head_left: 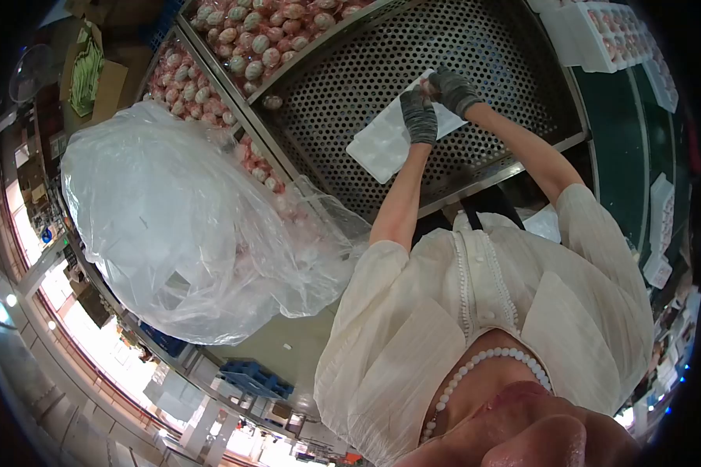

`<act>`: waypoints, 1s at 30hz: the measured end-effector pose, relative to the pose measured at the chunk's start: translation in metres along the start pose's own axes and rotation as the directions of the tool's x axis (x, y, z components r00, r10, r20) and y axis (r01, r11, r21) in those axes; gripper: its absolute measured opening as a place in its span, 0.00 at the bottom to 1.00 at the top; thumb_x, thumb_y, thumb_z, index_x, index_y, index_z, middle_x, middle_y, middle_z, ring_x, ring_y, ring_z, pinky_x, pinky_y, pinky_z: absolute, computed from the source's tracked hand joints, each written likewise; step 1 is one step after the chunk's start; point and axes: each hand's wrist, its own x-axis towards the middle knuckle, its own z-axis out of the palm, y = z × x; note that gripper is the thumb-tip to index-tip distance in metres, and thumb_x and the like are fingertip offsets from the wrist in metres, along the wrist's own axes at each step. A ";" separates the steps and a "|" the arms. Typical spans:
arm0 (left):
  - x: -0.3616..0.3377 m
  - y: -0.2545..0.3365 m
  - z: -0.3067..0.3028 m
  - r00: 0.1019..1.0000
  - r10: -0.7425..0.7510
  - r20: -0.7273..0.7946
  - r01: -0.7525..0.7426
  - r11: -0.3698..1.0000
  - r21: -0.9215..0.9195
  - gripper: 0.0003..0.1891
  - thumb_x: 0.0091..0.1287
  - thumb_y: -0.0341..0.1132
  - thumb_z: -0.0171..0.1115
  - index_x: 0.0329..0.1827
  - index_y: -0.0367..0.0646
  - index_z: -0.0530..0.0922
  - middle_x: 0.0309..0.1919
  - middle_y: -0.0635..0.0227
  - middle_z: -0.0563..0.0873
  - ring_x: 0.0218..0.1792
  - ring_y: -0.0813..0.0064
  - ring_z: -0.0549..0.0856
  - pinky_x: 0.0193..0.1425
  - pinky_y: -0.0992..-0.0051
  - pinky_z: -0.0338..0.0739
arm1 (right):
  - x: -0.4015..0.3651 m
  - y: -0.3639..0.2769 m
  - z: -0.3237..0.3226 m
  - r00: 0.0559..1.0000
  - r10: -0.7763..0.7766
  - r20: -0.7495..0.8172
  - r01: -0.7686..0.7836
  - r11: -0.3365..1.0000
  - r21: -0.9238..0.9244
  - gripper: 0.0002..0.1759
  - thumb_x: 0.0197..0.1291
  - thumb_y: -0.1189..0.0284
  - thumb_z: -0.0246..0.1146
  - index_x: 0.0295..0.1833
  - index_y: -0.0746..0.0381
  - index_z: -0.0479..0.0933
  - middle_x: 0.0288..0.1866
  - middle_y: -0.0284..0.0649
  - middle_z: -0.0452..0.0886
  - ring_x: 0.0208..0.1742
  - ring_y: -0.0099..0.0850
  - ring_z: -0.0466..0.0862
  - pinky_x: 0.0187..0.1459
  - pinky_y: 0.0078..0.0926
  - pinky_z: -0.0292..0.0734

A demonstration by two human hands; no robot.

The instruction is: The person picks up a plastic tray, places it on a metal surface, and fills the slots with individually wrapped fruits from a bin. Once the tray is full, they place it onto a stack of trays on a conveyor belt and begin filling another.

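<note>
A white tray with molded compartments (382, 142) lies at a slant on a perforated metal surface (491, 50). My left hand (419, 115), in a grey striped glove, is over the middle of the tray. Beside it, my right hand (453, 91), gloved the same way, is at the tray's upper end. Something small and reddish shows between the two hands, partly hidden by the fingers. The fingers of both hands are too small and dark to make out clearly. One loose wrapped ball (273, 102) rests at the metal surface's left edge.
Metal bins hold many red-and-white wrapped balls (269, 35). A large clear plastic bag (163, 210) bulges at the left. Filled white trays (611, 35) stand at the upper right beside a green belt (623, 148). An open carton (109, 89) sits upper left.
</note>
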 end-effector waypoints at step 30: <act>-0.006 -0.020 -0.014 0.978 -0.048 0.204 0.141 0.872 -0.469 0.06 0.52 0.25 0.52 0.33 0.37 0.73 0.30 0.62 0.77 0.35 0.70 0.75 0.42 0.77 0.67 | 0.004 0.000 0.013 0.998 -0.056 0.007 0.055 0.991 0.123 0.05 0.39 0.76 0.58 0.27 0.62 0.72 0.22 0.43 0.72 0.24 0.34 0.73 0.27 0.27 0.69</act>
